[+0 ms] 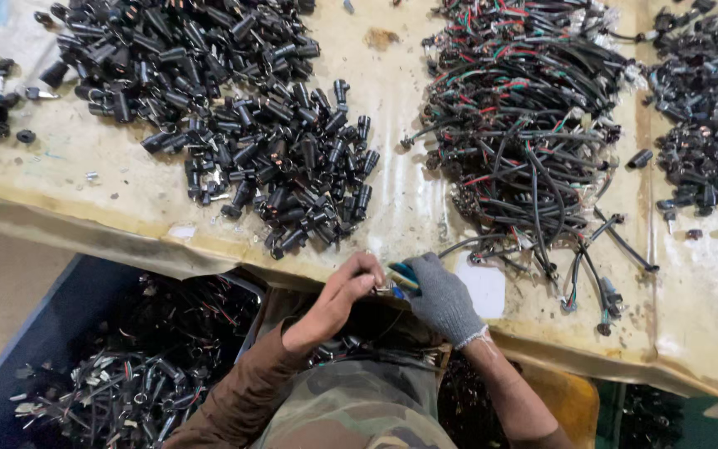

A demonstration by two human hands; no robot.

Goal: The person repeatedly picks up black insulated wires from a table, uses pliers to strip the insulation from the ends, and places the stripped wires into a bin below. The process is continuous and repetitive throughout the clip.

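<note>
Head view: cluttered plastic-covered workbench (409, 208)

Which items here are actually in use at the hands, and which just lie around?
In use:
- left hand, bare, pinching a small part
- right hand, grey-gloved, holding a blue-handled tool

Lying about:
- black connector pile
- wire bundle heap
- blue bin of parts
- table

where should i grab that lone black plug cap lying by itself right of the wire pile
Pinch the black plug cap across its short cylindrical body, from above. It lies flat and tilted on the bare table, apart from the wire pile, so both long sides look open to fingers; its ends seem harder to grip.
</note>
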